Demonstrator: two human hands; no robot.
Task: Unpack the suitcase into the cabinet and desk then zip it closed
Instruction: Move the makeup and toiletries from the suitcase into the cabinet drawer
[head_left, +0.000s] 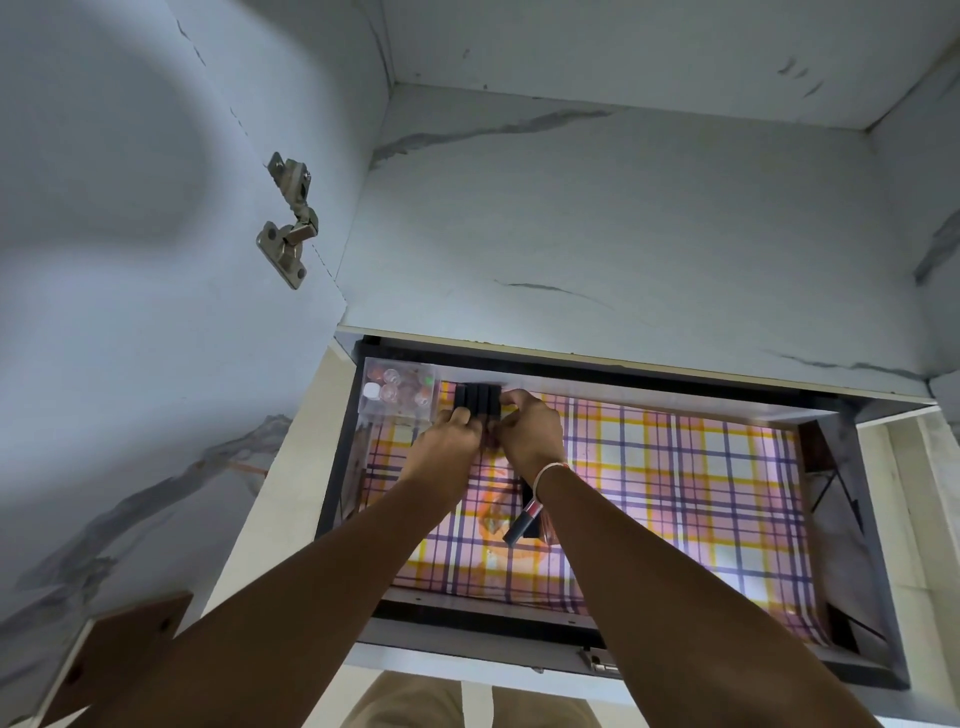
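Both my hands reach into an open cabinet drawer (852, 519) lined with plaid paper (675, 478). My left hand (452, 434) and my right hand (530, 431) meet at the drawer's back left, fingers curled on a row of several small black upright pieces (475, 397). A dark tube with a red band (522, 522) lies on the plaid lining under my right wrist. The suitcase is out of view.
A clear box of small jars and bottles (397, 389) stands in the drawer's back left corner, touching the black pieces. The marble-patterned cabinet shelf (597, 234) lies above the drawer. The open cabinet door with a metal hinge (288, 228) is at left.
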